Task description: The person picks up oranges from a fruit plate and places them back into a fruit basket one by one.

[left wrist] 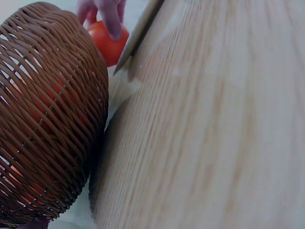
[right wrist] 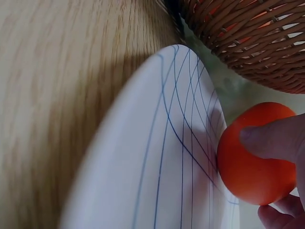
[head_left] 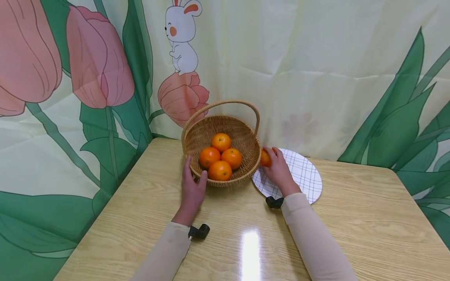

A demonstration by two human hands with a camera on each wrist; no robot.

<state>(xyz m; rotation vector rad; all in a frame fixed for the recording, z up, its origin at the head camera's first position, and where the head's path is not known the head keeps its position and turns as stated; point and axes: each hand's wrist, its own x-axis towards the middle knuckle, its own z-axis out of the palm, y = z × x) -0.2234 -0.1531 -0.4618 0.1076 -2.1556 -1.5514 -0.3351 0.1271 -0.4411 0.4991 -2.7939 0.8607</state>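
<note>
A wicker basket (head_left: pixel 251 164) with an arched handle stands near the back of the table, with several oranges (head_left: pixel 220 170) inside. At its front left, my left hand (head_left: pixel 192 191) touches the side, thumb and fingers spread apart along the rim. To the basket's right, my right hand (head_left: pixel 279 171) grips another orange (right wrist: pixel 252 167). The right wrist view shows the thumb on top of this orange and fingertips at its lower side. This fruit is at the white plate (head_left: pixel 304 175) with blue crossing lines, close beside the basket wall. My left fingers are mostly hidden in the left wrist view.
The wooden table (head_left: pixel 225 218) carries the basket and plate. Right behind them hangs a curtain (head_left: pixel 302 78) printed with tulips and a rabbit, which also runs along the table's left side.
</note>
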